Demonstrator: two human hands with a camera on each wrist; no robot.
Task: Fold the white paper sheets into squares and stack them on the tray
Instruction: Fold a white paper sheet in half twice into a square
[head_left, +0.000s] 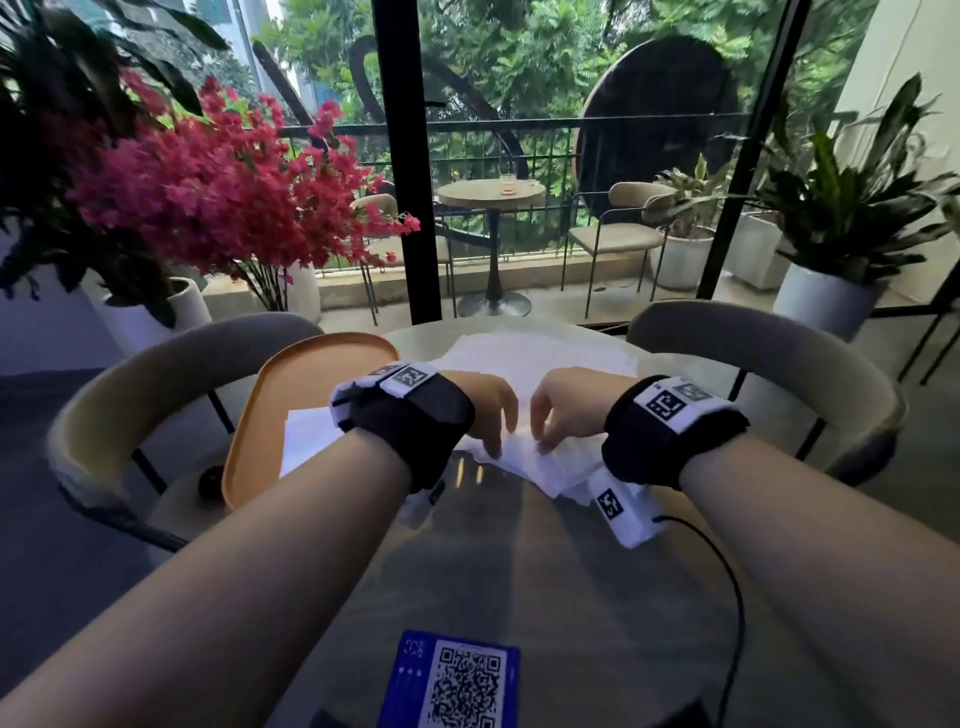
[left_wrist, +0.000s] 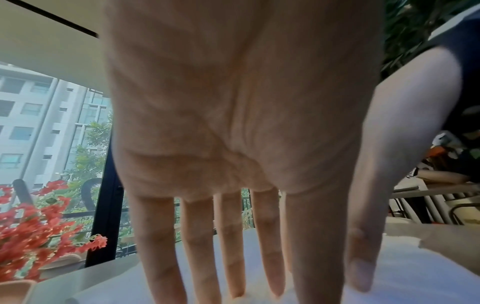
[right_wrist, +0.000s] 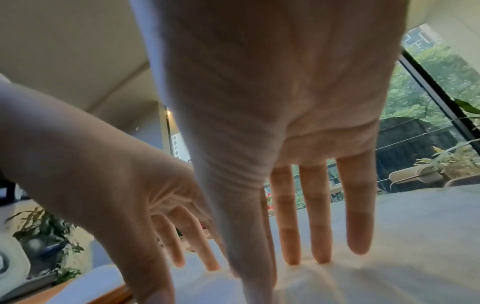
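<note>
Both hands work side by side near the middle of the round glossy counter (head_left: 519, 561): the left hand (head_left: 488, 410) and the right hand (head_left: 558, 410) each have their fingers held straight and spread, fingertips pressing down on a partly folded white paper sheet (head_left: 524, 462). The wrist views show the left fingers (left_wrist: 233, 257) and the right fingers (right_wrist: 319, 226) flat against the paper, holding nothing. More loose white paper sheets (head_left: 535, 348) lie toward the counter's far edge. The rounded orange tray (head_left: 311, 379) sits at the counter's left edge, with a flat white folded sheet (head_left: 311, 441) already on it.

The step appears to be flattening a crease. It would go best with the edges lined up before pressure is applied, one hand pinning the sheet while the other sweeps outward along the fold. The paper looks thin and soft, so uneven pressure could wrinkle it or skew the square.
</note>
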